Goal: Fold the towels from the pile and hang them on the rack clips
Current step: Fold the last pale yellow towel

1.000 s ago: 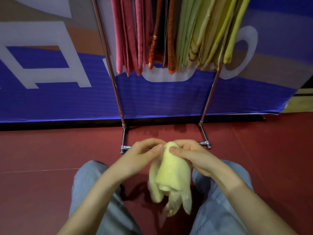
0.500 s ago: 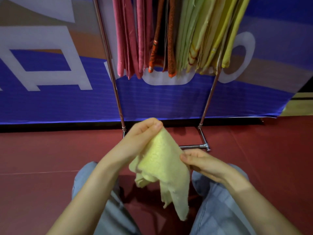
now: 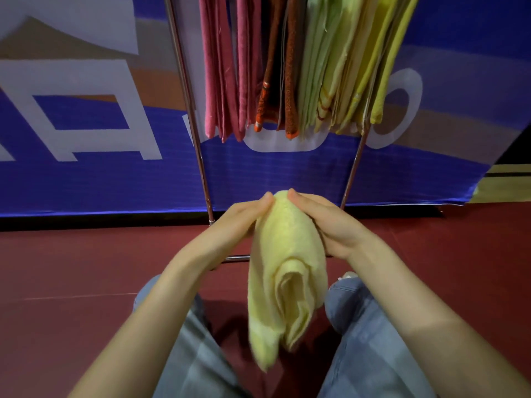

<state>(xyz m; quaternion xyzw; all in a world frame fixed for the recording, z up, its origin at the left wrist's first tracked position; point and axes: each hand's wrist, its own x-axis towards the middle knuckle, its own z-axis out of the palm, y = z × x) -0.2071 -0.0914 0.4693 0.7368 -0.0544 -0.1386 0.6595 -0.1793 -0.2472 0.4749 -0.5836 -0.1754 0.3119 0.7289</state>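
1. Head view: a pale yellow towel hangs at the centre of the frame in loose folds, its lower end trailing toward 6 o'clock between the person's knees.
2. Of the two hands, the left hand pinches the towel's top from the 9 o'clock side and the right hand grips it from 3 o'clock, their fingertips nearly meeting over the top fold.
3. A metal rack stands at 12 o'clock on the red floor, its base bar just behind the towel.
4. Hung towels fill the rack (pink, then orange, then green and yellow, left to right).
5. A blue banner runs behind the rack.
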